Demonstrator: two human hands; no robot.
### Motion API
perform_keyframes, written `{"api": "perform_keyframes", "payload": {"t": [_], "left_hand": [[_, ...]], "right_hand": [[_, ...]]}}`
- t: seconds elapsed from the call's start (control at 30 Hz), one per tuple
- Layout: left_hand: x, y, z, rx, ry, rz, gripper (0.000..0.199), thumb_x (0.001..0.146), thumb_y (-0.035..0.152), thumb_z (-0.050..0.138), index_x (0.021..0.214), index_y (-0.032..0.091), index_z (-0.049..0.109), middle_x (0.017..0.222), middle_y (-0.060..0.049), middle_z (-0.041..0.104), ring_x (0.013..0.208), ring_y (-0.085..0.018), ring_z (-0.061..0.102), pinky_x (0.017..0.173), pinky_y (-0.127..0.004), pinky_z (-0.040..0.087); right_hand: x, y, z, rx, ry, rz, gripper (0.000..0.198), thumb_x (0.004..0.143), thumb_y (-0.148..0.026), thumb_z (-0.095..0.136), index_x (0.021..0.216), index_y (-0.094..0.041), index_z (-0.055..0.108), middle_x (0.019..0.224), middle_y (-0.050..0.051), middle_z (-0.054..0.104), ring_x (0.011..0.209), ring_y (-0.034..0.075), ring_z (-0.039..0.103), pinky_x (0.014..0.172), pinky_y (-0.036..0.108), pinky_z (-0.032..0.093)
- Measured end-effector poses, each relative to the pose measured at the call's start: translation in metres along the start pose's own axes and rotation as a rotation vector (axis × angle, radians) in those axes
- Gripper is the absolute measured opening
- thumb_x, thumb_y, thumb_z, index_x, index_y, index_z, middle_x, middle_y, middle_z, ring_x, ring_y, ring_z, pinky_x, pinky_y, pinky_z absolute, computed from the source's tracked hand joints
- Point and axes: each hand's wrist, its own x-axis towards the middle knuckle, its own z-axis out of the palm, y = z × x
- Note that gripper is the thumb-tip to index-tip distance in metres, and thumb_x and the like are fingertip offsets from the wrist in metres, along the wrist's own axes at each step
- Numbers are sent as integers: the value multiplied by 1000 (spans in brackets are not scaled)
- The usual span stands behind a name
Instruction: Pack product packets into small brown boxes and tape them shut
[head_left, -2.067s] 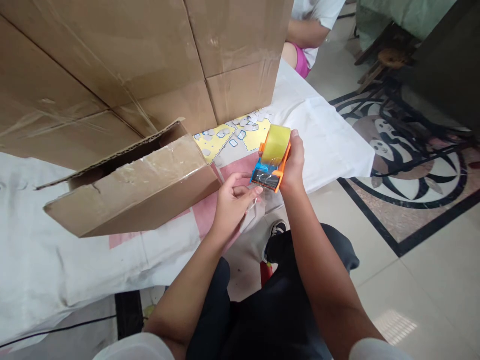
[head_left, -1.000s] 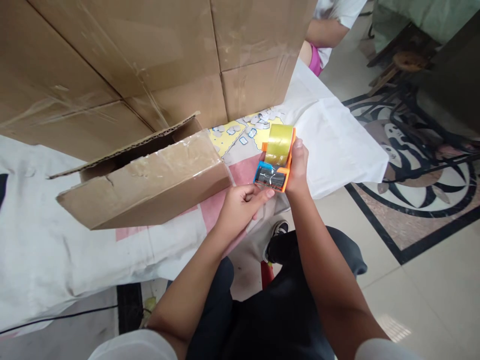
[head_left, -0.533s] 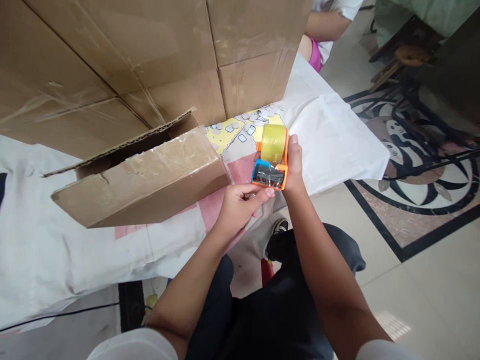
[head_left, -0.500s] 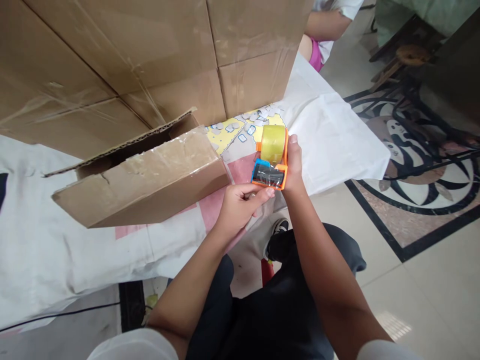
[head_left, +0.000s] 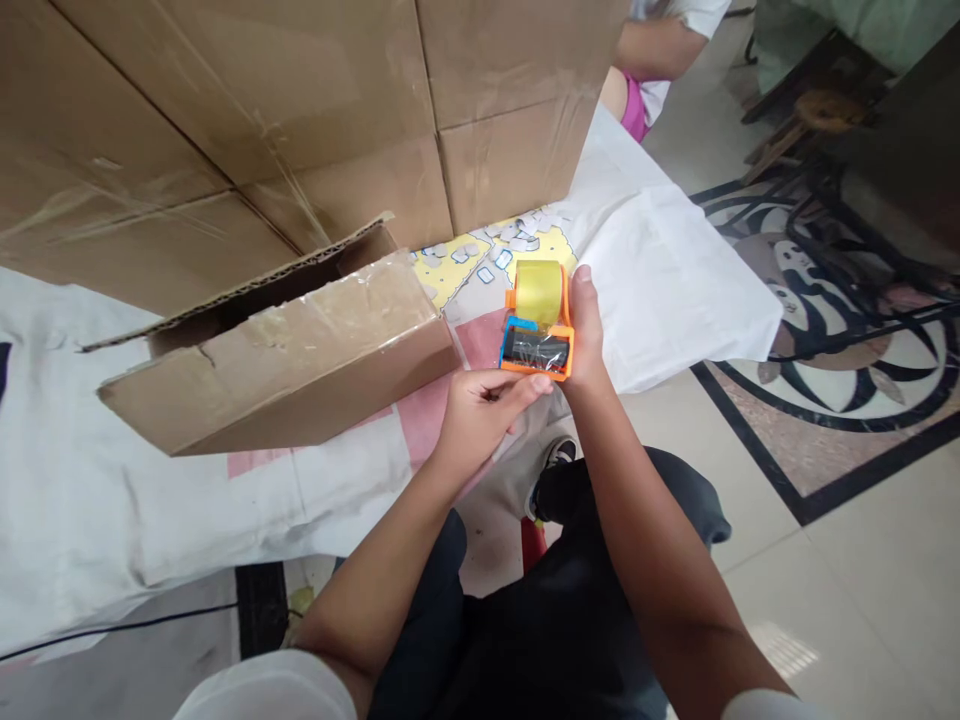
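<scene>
An orange and blue tape dispenser (head_left: 537, 350) carries a roll of yellowish clear tape (head_left: 539, 291). My right hand (head_left: 588, 325) is wrapped round its right side, thumb up, most of the fingers hidden behind it. My left hand (head_left: 484, 412) pinches at the dispenser's lower edge, thumb over forefinger; a loose tape end may be between them, but I cannot see it clearly. To the left lies a cardboard box (head_left: 322, 370) on its side, its flaps standing open toward the upper left.
Taped cardboard cartons (head_left: 337, 90) stand stacked behind the box. White and patterned cloth (head_left: 660, 270) covers the surface beneath. Another person's arm (head_left: 660, 48) shows at the top right, near a wooden stool (head_left: 829, 108). A black cable (head_left: 120, 630) runs at lower left.
The dispenser has tilted slightly in my right hand, its tape roll shifting a little left and down. My left hand keeps its pinch at the lower edge.
</scene>
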Motion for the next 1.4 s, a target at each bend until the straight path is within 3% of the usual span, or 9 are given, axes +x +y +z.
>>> {"api": "perform_keyframes", "payload": {"t": [0.27,0.37,0.77,1.17,1.4], "left_hand": [[-5,-2,4,8,10,72,39,93,53,63,84,19,82,39,6,41,40,-7,38,48,-24,35],[-5,0,5,33,40,76,39,94,52,62,83,20,81,39,6,41,40,-7,40,47,-24,34],[-7,3,8,56,71,66,43,95,53,60,80,18,79,39,6,41,39,-8,40,48,-24,37],[-7,-5,8,-95,56,98,42,97,51,58,82,18,80,37,6,39,41,-8,37,54,-25,40],[-6,-3,8,-149,24,85,43,97,50,56,79,19,79,36,6,38,40,-8,36,58,-27,43]], "right_hand": [[3,-7,4,41,-19,-13,76,82,-92,26,84,-28,67,110,6,75,128,33,61,88,49,60],[4,-5,4,50,-25,-11,75,83,-91,26,86,-28,66,112,6,75,132,33,58,92,50,59],[-3,-6,9,61,1,105,86,82,-93,13,87,-27,68,90,8,76,115,32,69,86,50,61],[-5,-14,12,40,-22,80,73,77,-94,36,87,-27,65,104,8,75,118,35,66,84,53,60],[-4,-13,14,127,-32,152,82,77,-96,23,86,-27,66,94,9,76,112,33,70,80,49,62]]}}
